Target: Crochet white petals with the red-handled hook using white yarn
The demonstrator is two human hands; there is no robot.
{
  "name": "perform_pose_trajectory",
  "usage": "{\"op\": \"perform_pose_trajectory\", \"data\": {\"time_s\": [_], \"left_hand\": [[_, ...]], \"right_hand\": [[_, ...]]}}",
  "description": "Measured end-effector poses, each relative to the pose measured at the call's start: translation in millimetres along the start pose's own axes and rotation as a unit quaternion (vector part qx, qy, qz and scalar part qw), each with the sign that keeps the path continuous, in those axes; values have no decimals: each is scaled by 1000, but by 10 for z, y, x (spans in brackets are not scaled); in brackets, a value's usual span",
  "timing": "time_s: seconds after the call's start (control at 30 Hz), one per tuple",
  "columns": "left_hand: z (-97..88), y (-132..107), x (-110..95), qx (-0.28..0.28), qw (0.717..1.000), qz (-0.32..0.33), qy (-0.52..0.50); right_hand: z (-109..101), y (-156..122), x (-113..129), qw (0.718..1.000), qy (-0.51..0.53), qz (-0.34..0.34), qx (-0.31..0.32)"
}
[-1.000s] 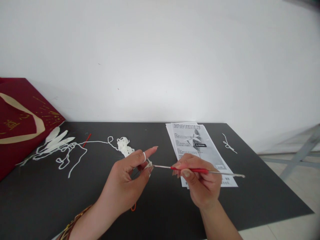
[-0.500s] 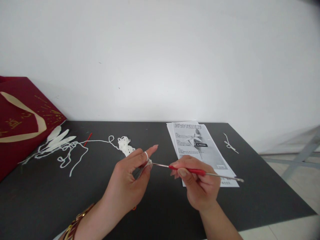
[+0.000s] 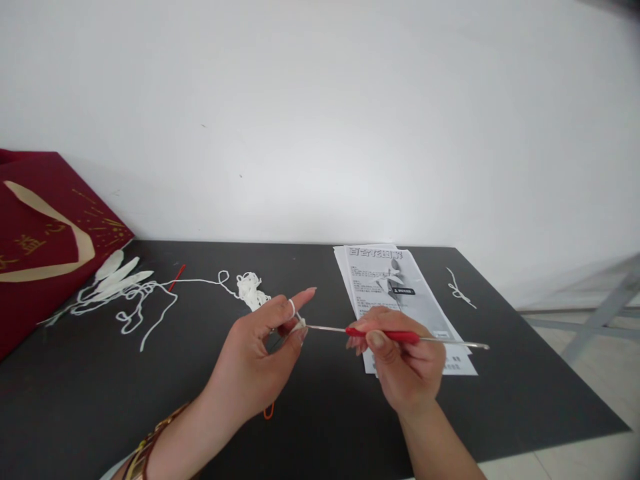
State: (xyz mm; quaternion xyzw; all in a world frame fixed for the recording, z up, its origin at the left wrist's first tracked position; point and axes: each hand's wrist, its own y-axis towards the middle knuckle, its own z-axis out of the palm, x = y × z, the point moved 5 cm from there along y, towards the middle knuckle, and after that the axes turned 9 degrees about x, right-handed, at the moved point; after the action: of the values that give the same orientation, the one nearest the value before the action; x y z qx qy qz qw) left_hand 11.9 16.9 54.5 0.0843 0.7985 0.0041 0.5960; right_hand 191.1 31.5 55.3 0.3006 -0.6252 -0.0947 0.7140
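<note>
Between thumb and fingers, my left hand (image 3: 263, 350) pinches a small piece of white crochet work (image 3: 299, 325), its index finger stretched out with yarn looped round it. My right hand (image 3: 405, 357) is closed on the red grip of a double-ended crochet hook (image 3: 390, 335). The hook's thin left end reaches to the white work at my left fingertips; its other end sticks out to the right. Just behind my left hand lies a loose heap of white yarn (image 3: 251, 291). Below that hand, part of an orange loop, perhaps a stitch marker (image 3: 269, 410), shows.
Printed pattern sheets (image 3: 425, 307) lie behind my right hand. At the left are white crocheted petals (image 3: 120, 277) with trailing yarn, a red needle-like stick (image 3: 177, 277) and a dark red gift bag (image 3: 45, 233). A short knotted yarn piece (image 3: 461, 291) rests at the right.
My right hand and the crochet hook have shifted slightly right, and the hook now lies more level. More of the orange loop shows below my left hand, which has hardly moved.
</note>
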Motion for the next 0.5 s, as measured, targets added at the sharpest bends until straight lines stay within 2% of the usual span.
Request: {"op": "perform_pose_trajectory", "data": {"time_s": [0.13,0.23,0.3,0.4,0.5], "left_hand": [[30,5,43,39,989,-58,-129],[114,-17,122,85,949,-130,-273],[156,-30,141,101,924,-148,-337],[176,-39,133,99,908,-151,-379],[173,-52,108,91,907,-149,-383]], "right_hand": [[22,22,-27,999,50,4,-5],[61,44,-113,991,120,56,-30],[118,50,-200,977,176,109,-44],[211,44,-314,952,243,176,-57],[254,36,-374,931,288,210,-75]]}}
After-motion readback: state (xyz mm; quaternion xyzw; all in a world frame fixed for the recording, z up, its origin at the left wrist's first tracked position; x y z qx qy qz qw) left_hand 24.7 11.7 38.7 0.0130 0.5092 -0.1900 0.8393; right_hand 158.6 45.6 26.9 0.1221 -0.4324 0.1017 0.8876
